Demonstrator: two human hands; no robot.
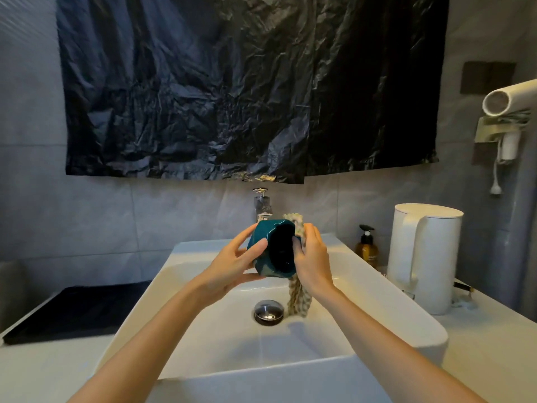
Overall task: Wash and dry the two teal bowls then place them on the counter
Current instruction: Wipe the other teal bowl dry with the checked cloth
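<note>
A faceted teal bowl (263, 238) is held tilted on its side above the white sink (377, 303), its dark inside facing me. My left hand (232, 264) grips its outer wall from the left, thumb near the rim. My right hand (312, 257) holds a beige knitted cloth (299, 298) against the bowl's right rim; the cloth sticks up behind the bowl and hangs down toward the basin. Only one teal bowl is in view.
A chrome tap (263, 203) stands behind the bowl and a metal drain plug (268, 311) sits in the basin. On the right counter stand a white kettle (425, 257) and an amber pump bottle (366, 247). A black tray (75, 311) lies on the left.
</note>
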